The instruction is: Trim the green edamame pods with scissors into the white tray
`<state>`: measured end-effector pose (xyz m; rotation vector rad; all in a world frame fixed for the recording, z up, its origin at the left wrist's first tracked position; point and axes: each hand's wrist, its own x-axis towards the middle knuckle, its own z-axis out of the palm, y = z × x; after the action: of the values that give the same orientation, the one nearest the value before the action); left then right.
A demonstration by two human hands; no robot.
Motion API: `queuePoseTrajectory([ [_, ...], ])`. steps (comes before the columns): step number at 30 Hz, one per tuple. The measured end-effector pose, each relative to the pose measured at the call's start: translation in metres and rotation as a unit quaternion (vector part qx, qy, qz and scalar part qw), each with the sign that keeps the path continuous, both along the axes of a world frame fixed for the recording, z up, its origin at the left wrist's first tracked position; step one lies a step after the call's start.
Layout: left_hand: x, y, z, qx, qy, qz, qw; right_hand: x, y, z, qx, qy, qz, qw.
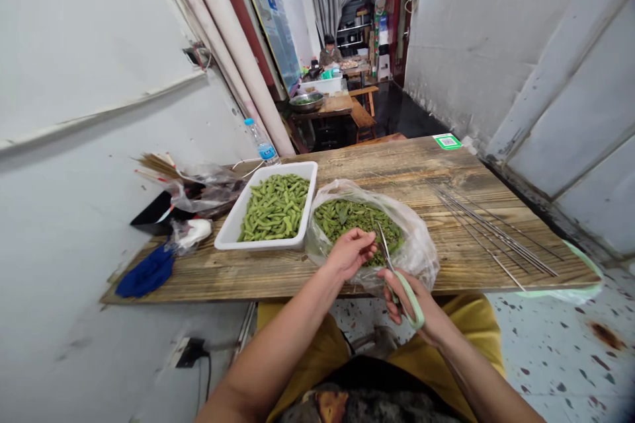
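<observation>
My left hand (351, 251) reaches into a clear plastic bag (419, 244) full of green pods (354, 217), fingers curled over the pile; what they pinch is hidden. My right hand (414, 301) grips scissors (397, 277) with pale green handles, blades pointing up toward the bag. A white tray (233, 228) to the left of the bag holds more green pods (275, 206). Both stand on a wooden table (397, 168).
Several thin metal skewers (491, 231) lie on the table's right side. At the left are a water bottle (261, 142), bamboo sticks in plastic (183, 178) and a blue cloth (146, 274). A person sits far back at another table (329, 49). White walls close in on both sides.
</observation>
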<state>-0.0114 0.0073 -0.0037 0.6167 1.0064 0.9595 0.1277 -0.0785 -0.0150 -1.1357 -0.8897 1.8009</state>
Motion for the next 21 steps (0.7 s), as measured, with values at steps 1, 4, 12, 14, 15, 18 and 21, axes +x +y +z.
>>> queuePoseTrajectory([
  [1,0.001,-0.001,0.0,-0.004,-0.004,0.003,1.0,-0.001,0.001,0.002,-0.007,0.006,-0.004,1.0],
  [4,0.002,-0.001,-0.003,-0.011,0.006,0.005,1.0,-0.002,0.002,0.005,-0.029,0.01,-0.011,0.999],
  [12,-0.016,0.022,-0.013,0.26,0.424,0.035,0.867,0.011,-0.003,-0.006,-0.059,0.042,-0.035,0.997],
  [14,-0.02,0.029,-0.014,0.256,0.435,0.001,0.864,0.016,-0.005,-0.008,-0.056,0.048,-0.036,0.997],
  [15,-0.02,0.032,-0.015,0.245,0.431,-0.005,0.868,0.018,-0.006,-0.009,-0.054,0.049,-0.034,0.997],
  [18,-0.018,0.042,-0.019,0.212,0.421,-0.008,0.882,0.023,-0.009,-0.008,-0.056,0.039,-0.017,0.998],
  [21,-0.011,0.054,-0.023,0.185,0.41,-0.042,0.892,0.025,-0.01,-0.008,-0.06,0.03,0.001,0.998],
])
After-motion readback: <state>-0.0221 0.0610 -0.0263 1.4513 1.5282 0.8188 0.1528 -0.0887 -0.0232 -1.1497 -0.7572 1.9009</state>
